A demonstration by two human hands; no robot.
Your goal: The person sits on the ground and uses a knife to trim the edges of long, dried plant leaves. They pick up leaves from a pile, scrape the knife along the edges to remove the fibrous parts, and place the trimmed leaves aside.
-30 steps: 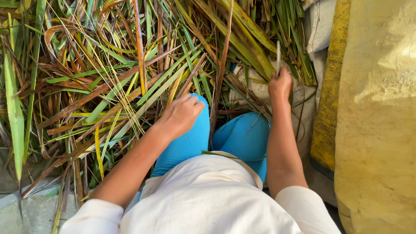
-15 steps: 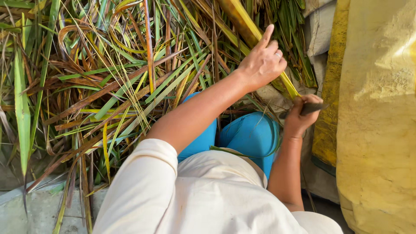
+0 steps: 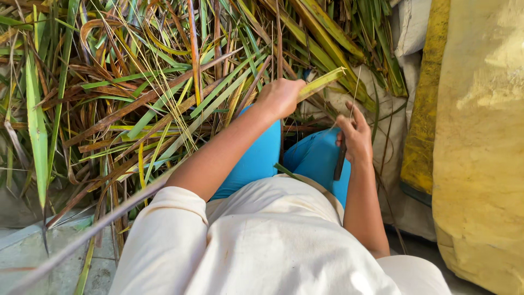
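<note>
My left hand [image 3: 281, 97] is closed around a yellow-green palm leaf strip [image 3: 322, 83] that sticks out to the right of the fist. My right hand [image 3: 356, 136] grips a dark knife [image 3: 340, 161] whose blade points down toward my blue-clad knees [image 3: 311, 158]. A thin pale leaf rib [image 3: 355, 90] rises from the right hand's fingers. Both hands hover above my lap, close together, in front of the leaf pile.
A big heap of green, yellow and brown palm leaves [image 3: 136, 93] fills the left and top. A yellow sack [image 3: 480, 136] stands at the right, with grey sacking [image 3: 398, 131] beside it. Concrete floor [image 3: 33, 251] shows at the lower left.
My left arm came down from the high leaves to my lap, now holding a leaf strip. My right hand with the knife rose toward it.
</note>
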